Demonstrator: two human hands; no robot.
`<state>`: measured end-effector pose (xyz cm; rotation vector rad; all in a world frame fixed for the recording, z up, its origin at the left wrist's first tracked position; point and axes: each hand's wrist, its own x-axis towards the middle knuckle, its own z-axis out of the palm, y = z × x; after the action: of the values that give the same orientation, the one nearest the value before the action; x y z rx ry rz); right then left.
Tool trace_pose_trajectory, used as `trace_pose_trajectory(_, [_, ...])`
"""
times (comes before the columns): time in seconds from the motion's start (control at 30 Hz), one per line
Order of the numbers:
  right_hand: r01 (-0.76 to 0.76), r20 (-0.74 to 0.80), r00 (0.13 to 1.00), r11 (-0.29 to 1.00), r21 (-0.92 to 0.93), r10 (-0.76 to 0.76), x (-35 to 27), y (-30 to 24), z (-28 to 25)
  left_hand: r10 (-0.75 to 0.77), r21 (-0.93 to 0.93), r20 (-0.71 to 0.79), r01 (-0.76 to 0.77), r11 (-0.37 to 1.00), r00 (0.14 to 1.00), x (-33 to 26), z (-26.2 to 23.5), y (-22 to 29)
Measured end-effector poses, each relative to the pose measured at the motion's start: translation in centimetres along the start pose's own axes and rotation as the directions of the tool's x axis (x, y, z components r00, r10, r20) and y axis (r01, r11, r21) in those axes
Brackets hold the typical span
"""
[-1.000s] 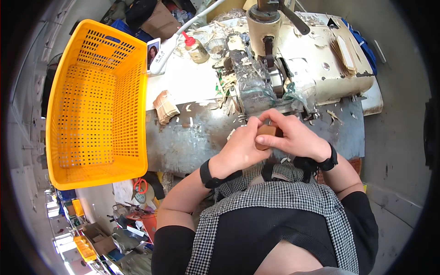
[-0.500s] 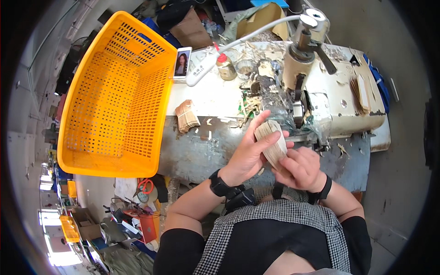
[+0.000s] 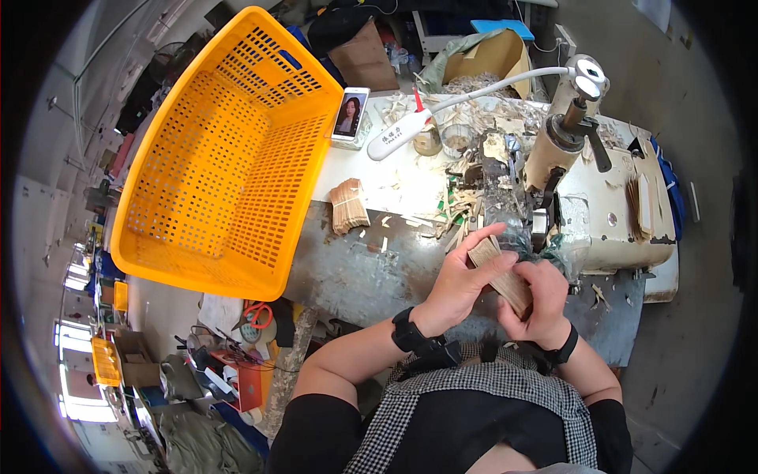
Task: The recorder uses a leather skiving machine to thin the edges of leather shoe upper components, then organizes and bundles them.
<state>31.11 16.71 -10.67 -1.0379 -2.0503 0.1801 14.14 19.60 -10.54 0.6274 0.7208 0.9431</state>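
A thick stack of thin tan strips (image 3: 512, 291) is held between my two hands above the front of the metal table. My left hand (image 3: 460, 291) grips its left side, with the thumb across the stack and the fingers behind it. Curled round the right side and lower end is my right hand (image 3: 546, 297). What the strips are made of is hard to tell. Left of my hands, a similar bundle of tan strips (image 3: 348, 207) lies on the table, bound with a pale band. Just beyond my hands stands a bench machine (image 3: 554, 152) with scraps around its working part.
A large yellow perforated crate (image 3: 197, 278) stands at the left. Behind the bundle are a phone (image 3: 350, 115), a white lamp (image 3: 401, 136) on a bent neck and a red-tipped bottle (image 3: 427, 142). Scraps litter the worktop (image 3: 379, 265). Red-handled scissors (image 3: 259, 314) lie below the table's left edge.
My right hand has moved from the stack's lower end to wrap round its right side. The stack is turned more edge-on. The whole view has shifted, and the bundle lies where it was.
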Motion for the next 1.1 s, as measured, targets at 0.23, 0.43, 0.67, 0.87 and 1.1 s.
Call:
trace_pose_trajectory(0.23, [-0.018,0.033,0.999,0.997,0.073,0.016,-0.1,0.6,0.8,0.083,0.368,0.078,-0.106,0.924,0.993,0.5,-0.9,1.4])
trace_pose_trajectory(0.43, [-0.39,0.081,0.906,0.744,0.543,0.415,-1.0,0.9,-1.1,0.109,0.813,-0.017,-0.05,0.58,0.994,7.8,-5.5,7.3])
trace_pose_trajectory(0.67, [-0.453,0.139,0.855,0.589,0.669,0.5,-1.5,0.4,-1.2,0.332,0.908,0.316,-0.182,-0.377,0.889,21.0,-13.8,5.9])
trace_pose_trajectory(0.87, [-0.469,0.13,0.848,0.615,0.634,0.513,-2.3,0.9,-1.9,-0.022,0.917,-0.033,0.022,-0.397,0.999,24.7,-11.3,6.9])
trace_pose_trajectory(1.1, [-0.48,0.117,0.82,0.562,0.674,0.561,-2.0,0.5,-1.7,0.29,0.929,0.292,-0.198,-0.313,0.912,21.4,-11.3,7.9])
